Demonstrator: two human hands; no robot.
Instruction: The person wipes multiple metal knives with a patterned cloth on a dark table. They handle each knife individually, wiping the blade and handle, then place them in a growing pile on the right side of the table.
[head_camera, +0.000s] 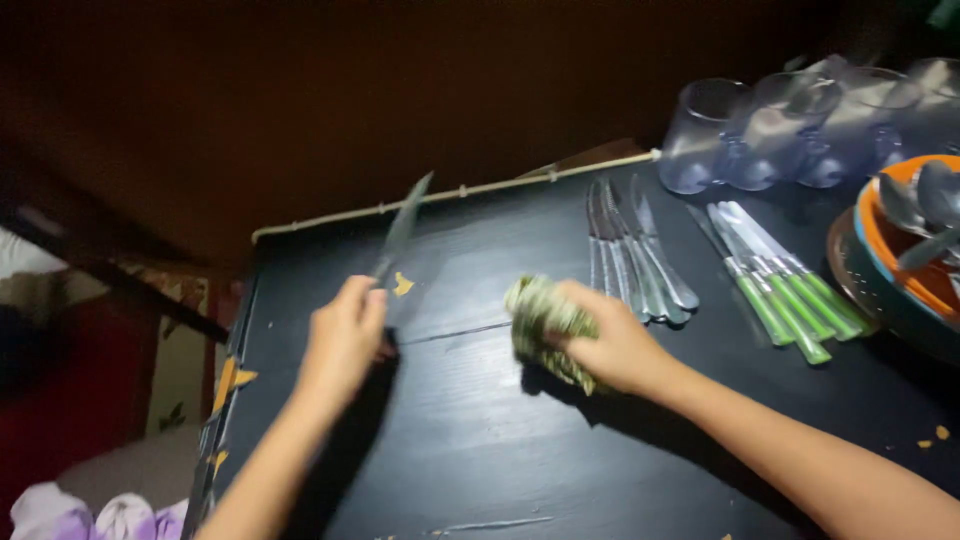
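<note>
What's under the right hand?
A crumpled green cloth, gripped by the right hand and pressed on the dark table. The hand covers the cloth's right part, and the table surface beneath the cloth is hidden.
</note>
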